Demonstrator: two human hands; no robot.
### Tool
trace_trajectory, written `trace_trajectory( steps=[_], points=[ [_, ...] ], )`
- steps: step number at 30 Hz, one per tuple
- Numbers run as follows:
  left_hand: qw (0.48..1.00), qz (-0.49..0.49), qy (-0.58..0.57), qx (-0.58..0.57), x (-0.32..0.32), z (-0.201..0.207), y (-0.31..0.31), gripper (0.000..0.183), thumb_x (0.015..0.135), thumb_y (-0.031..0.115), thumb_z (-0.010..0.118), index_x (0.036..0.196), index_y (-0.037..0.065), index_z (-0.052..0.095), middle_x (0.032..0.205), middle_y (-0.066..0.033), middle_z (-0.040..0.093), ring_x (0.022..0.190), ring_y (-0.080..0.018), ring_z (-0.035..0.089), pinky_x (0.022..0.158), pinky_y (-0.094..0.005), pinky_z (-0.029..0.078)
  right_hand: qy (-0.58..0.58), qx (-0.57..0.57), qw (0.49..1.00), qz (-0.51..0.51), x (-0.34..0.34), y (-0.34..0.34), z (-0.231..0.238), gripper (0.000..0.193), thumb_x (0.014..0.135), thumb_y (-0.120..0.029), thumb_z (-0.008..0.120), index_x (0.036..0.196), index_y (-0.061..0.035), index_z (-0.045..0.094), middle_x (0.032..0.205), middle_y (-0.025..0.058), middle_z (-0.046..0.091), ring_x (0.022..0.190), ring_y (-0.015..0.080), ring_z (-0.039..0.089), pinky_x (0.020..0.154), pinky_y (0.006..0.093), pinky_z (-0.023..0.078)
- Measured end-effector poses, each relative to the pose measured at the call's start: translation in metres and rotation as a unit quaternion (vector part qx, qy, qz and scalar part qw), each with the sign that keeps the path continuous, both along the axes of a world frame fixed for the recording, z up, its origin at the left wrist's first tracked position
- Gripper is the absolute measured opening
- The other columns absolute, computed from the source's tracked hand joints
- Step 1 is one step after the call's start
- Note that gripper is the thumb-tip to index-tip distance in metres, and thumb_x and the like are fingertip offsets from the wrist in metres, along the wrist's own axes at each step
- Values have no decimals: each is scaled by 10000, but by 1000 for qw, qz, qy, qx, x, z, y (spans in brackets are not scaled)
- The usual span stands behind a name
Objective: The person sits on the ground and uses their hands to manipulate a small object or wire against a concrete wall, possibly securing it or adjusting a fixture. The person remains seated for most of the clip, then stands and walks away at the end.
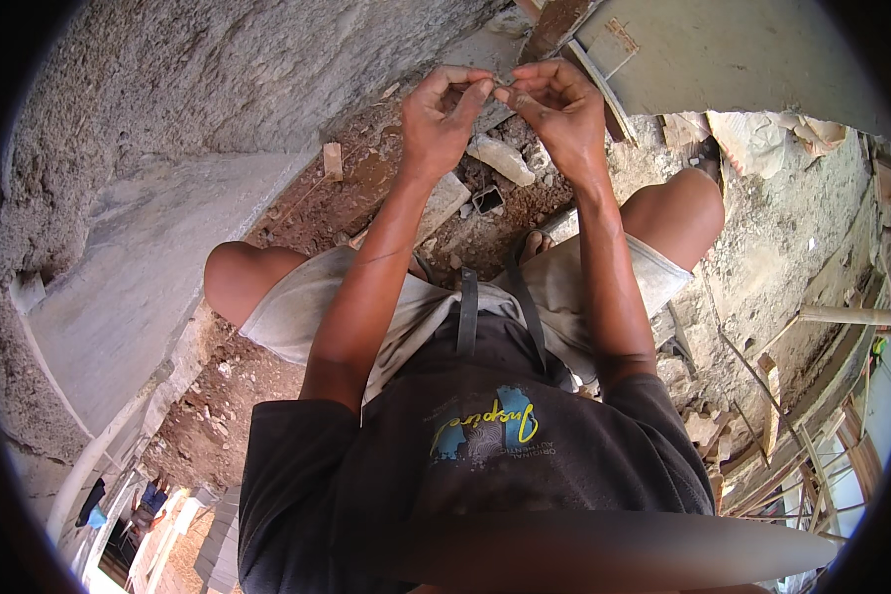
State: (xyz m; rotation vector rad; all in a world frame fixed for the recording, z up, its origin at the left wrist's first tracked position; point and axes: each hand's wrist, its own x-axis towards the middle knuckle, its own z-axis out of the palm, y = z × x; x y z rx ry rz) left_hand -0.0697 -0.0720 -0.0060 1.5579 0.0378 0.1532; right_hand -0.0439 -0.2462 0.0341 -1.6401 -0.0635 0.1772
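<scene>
Both my hands are raised in front of me over the rubble. My left hand [444, 117] and my right hand [556, 107] meet at the fingertips and pinch a small thin object [500, 83] between them; it is too small to tell what it is. My knees are bent to either side, in light shorts. Below my hands on the ground lie a pale stone chunk [502, 159] and a short square metal tube [487, 200].
A rough concrete wall [218, 69] rises on the left with a smooth slab [139, 267] beside it. A flat board [723, 54] lies at the top right. Wooden sticks and debris [792, 396] are scattered on the right. Loose red-brown dirt [208, 416] covers the ground.
</scene>
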Motion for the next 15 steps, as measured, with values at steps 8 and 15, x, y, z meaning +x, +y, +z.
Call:
trace_trajectory(
  steps=[8,15],
  points=[
    [1000,-15,-11,-6,0,-4,1,147,1023,52,670,1150,-16,701,1065,-83,746,914,-118,696,768,-275,564,-9,25,1000,-1,0,0,-1,304,820,-79,870,1083,-29,726,935,46,724,849,111,671,734,256,534],
    [1000,-3,-17,-1,0,-1,3,145,1018,57,682,1146,-5,711,1054,-66,742,906,-106,685,780,-275,572,11,4,1000,21,-1,-1,3,297,850,-14,847,1110,-23,702,945,6,702,869,73,646,766,220,530]
  ],
)
